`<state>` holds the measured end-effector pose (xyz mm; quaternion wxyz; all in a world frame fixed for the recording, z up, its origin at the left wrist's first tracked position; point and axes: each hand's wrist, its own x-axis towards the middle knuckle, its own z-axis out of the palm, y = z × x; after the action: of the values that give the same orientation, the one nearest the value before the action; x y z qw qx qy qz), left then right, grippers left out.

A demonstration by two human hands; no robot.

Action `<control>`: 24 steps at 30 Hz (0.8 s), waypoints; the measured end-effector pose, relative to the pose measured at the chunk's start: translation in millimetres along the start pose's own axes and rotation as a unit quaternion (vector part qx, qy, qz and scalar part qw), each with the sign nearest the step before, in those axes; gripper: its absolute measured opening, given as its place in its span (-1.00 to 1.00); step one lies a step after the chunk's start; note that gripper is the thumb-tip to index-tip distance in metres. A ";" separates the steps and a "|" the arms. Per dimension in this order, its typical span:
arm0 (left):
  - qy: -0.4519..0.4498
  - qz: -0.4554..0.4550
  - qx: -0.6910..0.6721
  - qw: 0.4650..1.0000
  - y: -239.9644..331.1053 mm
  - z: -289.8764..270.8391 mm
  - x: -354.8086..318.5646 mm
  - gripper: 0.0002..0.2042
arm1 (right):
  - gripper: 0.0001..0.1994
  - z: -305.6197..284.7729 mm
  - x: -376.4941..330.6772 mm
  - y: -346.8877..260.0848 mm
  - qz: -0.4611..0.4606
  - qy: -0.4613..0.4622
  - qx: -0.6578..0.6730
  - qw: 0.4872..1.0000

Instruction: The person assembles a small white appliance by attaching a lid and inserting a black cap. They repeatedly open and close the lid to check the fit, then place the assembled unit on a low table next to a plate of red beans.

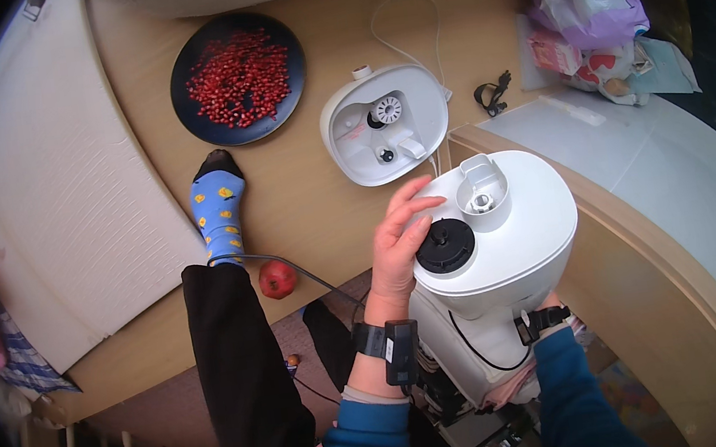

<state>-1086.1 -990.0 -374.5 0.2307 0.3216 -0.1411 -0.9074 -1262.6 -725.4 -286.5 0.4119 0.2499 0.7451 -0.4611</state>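
White tank (535, 211) above right hand (551, 300), can't tell grip; left hand (396, 241) beside black cap (446, 247), fingers parted.

White tank (536, 215): is sitting right of the frame's centre, its smooth, rounded face pointing upward.
Black cap (453, 254): is resting on that face's left part, showing a raised knob.
White collar (490, 220): is rising beside the cap, one wall standing higher.
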 end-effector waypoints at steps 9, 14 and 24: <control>0.025 0.018 0.010 0.999 -30.6 -20.8 -6.4 -0.54 | -0.42 -16.6 7.3 -1.1 -0.008 0.007 -0.087 0.996; 0.053 -0.013 -0.013 0.998 -34.0 -26.9 -6.5 -0.58 | -0.40 3.6 16.7 -12.7 -0.052 -0.007 -0.039 0.998; 0.083 -0.105 -0.043 0.990 -18.6 -16.1 1.2 -0.57 | -0.43 34.7 11.5 -32.0 -0.017 0.001 0.055 0.998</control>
<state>-1082.5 -976.4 -394.7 0.1588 0.3983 -0.0475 -0.9021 -1279.5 -770.9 -289.0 0.3890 0.2603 0.7233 -0.5078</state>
